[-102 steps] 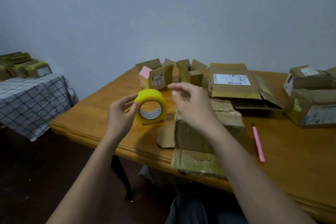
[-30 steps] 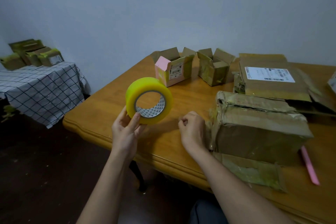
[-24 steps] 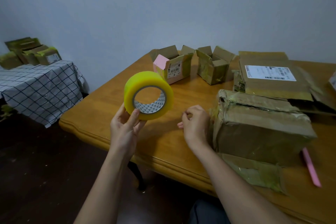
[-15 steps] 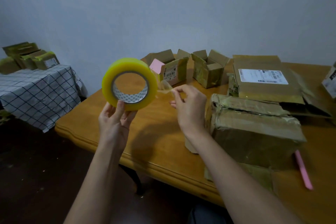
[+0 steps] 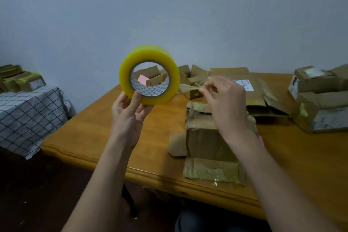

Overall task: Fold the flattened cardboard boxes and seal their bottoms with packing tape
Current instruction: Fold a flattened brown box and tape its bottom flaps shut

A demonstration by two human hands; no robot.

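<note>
Off to the left, a side stand under a checked cloth [image 5: 28,115] is carrying a few taped boxes [image 5: 20,81]. The left hand [image 5: 130,117] is holding the roll of packing tape [image 5: 149,74] up in the air above the table [image 5: 105,132], thumb lying on the roll's near face and the fingers [image 5: 121,100] wrapping behind the rim. The roll is looking light and rigid, so gripping it by the rim or through the core is probably the steadiest hold, leaving it free to turn as tape is coming off.

To its right, a short free end of tape [image 5: 189,87] is stretching from the roll to the right hand [image 5: 226,103], whose fingertips [image 5: 204,90] are pinching it. This strip is looking thin, limp and already crumpling; it will likely be sticking to itself or to skin, so holding it only at the very tip and keeping it taut seems wise.

Below that hand, the folded cardboard box [image 5: 205,133] is sitting on the table near the front edge, with a loose flap [image 5: 212,171] lying flat toward the person. The worn, creased board is probably light and soft, so it will be needing a hand pressing it down while tape is going on.

Farther right, more boxes [image 5: 320,100] are stacked at the table's end.
</note>
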